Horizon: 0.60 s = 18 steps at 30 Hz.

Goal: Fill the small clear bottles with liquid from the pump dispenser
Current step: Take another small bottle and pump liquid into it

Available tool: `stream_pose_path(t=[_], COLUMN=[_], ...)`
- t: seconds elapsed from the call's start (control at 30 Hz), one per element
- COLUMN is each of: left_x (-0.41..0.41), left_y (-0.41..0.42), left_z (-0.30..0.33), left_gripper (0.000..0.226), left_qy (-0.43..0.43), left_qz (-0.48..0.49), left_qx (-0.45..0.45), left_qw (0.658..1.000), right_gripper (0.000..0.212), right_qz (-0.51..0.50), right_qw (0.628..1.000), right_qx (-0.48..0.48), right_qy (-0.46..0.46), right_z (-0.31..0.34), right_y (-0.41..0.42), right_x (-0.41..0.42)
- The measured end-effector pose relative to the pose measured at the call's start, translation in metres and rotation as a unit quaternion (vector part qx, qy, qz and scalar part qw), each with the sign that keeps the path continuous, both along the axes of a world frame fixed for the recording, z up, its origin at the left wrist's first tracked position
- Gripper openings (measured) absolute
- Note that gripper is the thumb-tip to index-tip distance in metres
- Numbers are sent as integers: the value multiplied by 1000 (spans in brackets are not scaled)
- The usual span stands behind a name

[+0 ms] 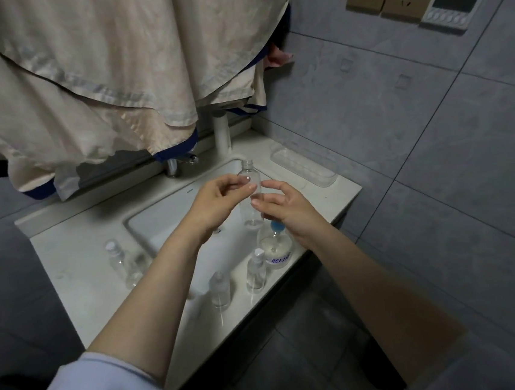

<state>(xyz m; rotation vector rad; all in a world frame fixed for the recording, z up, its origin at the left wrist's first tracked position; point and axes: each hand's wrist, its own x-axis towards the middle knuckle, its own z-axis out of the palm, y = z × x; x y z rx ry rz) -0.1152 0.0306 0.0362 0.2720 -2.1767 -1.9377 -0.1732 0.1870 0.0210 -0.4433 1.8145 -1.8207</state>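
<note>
Nearest you, along the lower middle of the frame, two small clear bottles [220, 289] with their tops on are standing on the front edge of the table [78, 275], and just behind them the pump dispenser [275, 249] is sitting under your right wrist. Two more small bottles [116, 258] are waiting at the left of the sink [164, 216]. Above the basin, at centre frame, your left hand [216, 205] is pinching an uncapped clear bottle [249, 180] by its shoulder between thumb and fingertips, holding it upright. Your right hand [285, 206] is hovering just beside its lower half, fingers loosely spread and gripping nothing that I can make out.

You are judging by this at the bottle-ready step: next, bring the open neck under the spout and press the pump with your right hand. The capped bottles are crowding the dispenser, so mind your wrist. Farther back, the tap [180, 163], a clear tray [304, 166] and hanging cloth [106, 71] are staying clear of the work.
</note>
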Motion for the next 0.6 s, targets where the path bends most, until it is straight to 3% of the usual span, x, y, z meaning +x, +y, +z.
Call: stream_pose_path(t=[0.13, 0.3, 0.43, 0.6], left_x=[-8, -21, -29, -41], left_y=[-17, -35, -33, -19], left_z=[-12, -43, -73, -93], left_gripper=[22, 36, 37, 35], left_qy=[14, -21, -68, -82], left_qz=[64, 97, 43, 0], left_qx=[0, -108, -189, -240], left_qw=[998, 989, 979, 967], right_gripper=[35, 16, 27, 43], right_qz=[-40, -153, -140, -120], right_qw=[998, 964, 936, 930], right_qx=[30, 153, 274, 333], right_qy=[45, 157, 172, 98], right_z=[3, -6, -25, -38], right_y=[3, 6, -7, -21], right_x=[-13, -42, -56, -64])
